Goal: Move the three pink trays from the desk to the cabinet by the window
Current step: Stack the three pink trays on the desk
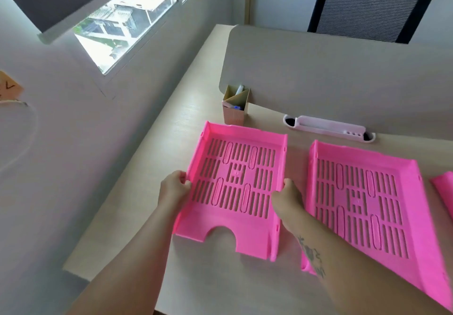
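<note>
Three pink slotted trays lie on the light wooden desk (196, 278). The left pink tray (235, 184) sits between my hands. My left hand (174, 187) grips its left wall and my right hand (288, 198) grips its right wall. Whether the tray is lifted off the desk I cannot tell. The middle pink tray (367, 204) rests to the right, partly under my right forearm. Only a corner of the third pink tray (443, 189) shows at the right edge. The cabinet is out of view.
A small cardboard pen holder (234, 108) stands just behind the left tray. A white cable-slot cover (328, 128) lies along the grey desk divider (331, 74). A black mesh chair (370, 5) is behind the divider. The window (127, 18) is on the left wall.
</note>
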A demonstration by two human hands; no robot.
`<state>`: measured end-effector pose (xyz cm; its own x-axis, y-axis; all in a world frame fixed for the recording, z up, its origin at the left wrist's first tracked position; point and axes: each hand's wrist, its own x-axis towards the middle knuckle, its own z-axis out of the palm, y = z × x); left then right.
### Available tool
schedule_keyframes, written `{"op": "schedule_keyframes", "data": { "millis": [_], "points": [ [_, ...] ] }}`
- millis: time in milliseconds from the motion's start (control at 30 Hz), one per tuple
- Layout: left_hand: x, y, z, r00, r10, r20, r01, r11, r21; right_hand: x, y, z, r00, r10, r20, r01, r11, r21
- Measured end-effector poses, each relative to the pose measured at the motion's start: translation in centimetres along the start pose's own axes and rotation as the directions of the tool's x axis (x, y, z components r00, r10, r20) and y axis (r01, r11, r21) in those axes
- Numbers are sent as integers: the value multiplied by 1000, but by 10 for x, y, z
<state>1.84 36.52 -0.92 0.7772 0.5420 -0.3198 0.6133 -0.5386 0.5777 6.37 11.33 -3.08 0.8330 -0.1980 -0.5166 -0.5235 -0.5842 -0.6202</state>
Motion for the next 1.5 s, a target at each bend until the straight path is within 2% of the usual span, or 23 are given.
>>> {"op": "schedule_keyframes", "data": {
  "millis": [200,367,600,733,867,1033,1167,1267,1333,1400,1500],
  "points": [
    [-11,13,-20,997,75,-9,-75,996,-55,-6,-11,-19,996,-43,-73,40,998,-46],
    [-34,46,-18,988,154,-17,-155,984,-90,-11,-7,-63,989,-68,-130,68,998,-4],
    [-92,120,46,952,291,94,-274,948,-161,-8,50,-173,971,-41,-236,47,999,20],
    [-119,157,90,913,379,154,-359,923,-139,-3,91,-233,956,8,-293,2,999,34],
    [-141,177,130,911,378,162,-359,924,-133,-2,124,-267,964,25,-264,-2,996,86],
    [-161,170,164,940,305,153,-298,952,-68,-2,156,-274,987,51,-152,-30,990,141],
    [-172,160,170,952,277,127,-268,960,-84,-4,172,-267,988,3,-153,19,990,141],
    [-170,154,172,943,293,158,-278,954,-114,-8,174,-267,987,-32,-157,55,988,146],
    [-165,148,177,936,269,226,-222,952,-213,-9,175,-267,987,-51,-150,75,985,158],
    [-166,141,184,912,237,334,-107,925,-366,-11,177,-267,992,-34,-122,57,980,190],
    [-166,138,191,901,200,385,8,879,-476,-12,181,-261,995,-2,-97,28,963,268]
  ]
}}
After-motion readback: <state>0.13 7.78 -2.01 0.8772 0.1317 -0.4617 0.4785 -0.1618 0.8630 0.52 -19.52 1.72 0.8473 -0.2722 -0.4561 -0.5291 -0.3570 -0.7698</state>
